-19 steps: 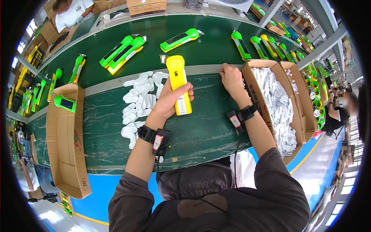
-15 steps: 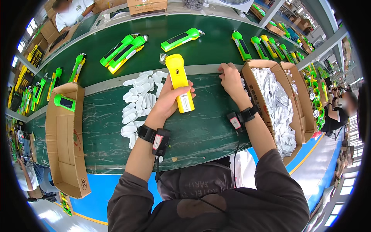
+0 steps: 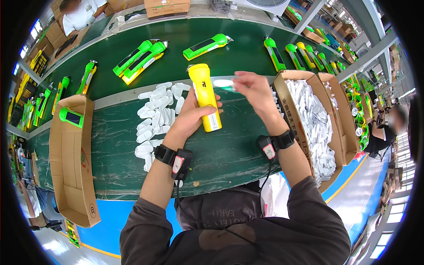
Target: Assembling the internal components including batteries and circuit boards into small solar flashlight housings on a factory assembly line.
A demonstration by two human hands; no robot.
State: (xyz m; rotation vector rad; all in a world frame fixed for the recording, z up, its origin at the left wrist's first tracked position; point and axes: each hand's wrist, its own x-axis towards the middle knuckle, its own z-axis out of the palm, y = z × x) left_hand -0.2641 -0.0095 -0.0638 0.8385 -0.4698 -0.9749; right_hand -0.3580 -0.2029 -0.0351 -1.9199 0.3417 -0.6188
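Observation:
My left hand (image 3: 189, 115) grips a yellow flashlight (image 3: 205, 92) by its lower body, thumb across the front. Its wide head points away from me, and a small dark slot and a white label show on the side facing up. My right hand (image 3: 258, 92) hovers to the right of the flashlight, fingertips pinched and blurred. Beside those fingertips is a bright white patch; I cannot tell whether it is a held piece or a glare. Left of my left hand, many white oval plastic pieces (image 3: 154, 111) lie spread on the green worktable (image 3: 238, 145).
An open carton (image 3: 73, 185) at left holds a green flashlight (image 3: 71, 117). At right, another carton (image 3: 282, 88) is heaped with white pieces (image 3: 311, 126). Beyond the metal rail, green-and-yellow flashlights (image 3: 143, 62) lie on a green belt (image 3: 176, 44). A person (image 3: 84, 15) sits at far left.
My right hand has moved left from beside the right carton toward the flashlight. A bright white patch now shows by its fingertips. The flashlight has turned slightly in my left hand.

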